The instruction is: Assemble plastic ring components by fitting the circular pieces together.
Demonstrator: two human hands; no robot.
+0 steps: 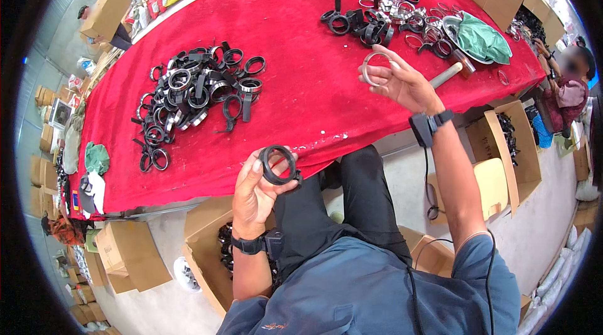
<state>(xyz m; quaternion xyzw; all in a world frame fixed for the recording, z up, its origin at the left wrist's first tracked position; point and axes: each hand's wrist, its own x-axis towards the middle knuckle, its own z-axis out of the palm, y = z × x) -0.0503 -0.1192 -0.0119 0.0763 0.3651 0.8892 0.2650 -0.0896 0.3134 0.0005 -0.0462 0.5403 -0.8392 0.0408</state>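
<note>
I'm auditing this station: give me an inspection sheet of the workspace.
Surface: red cloth; pale specks near front edge.
Work items: left pile and right pile of black and silver rings.
Clutter: pale-handled tool; green cloth on a bowl by the right pile.
Hands: left hand holds a black ring; right hand holds a silver ring.
Cables: black cable hangs near right wristband; another cable over the shirt.
Surroundings: open cardboard box on the floor; a person at the right.

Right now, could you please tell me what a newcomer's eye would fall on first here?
Probably the bright red cloth sweeping across the view, then the heap of black and silvery rings on its left part. Nearer, the left hand holds a black ring, and the right hand, farther out, a silvery ring.
</note>
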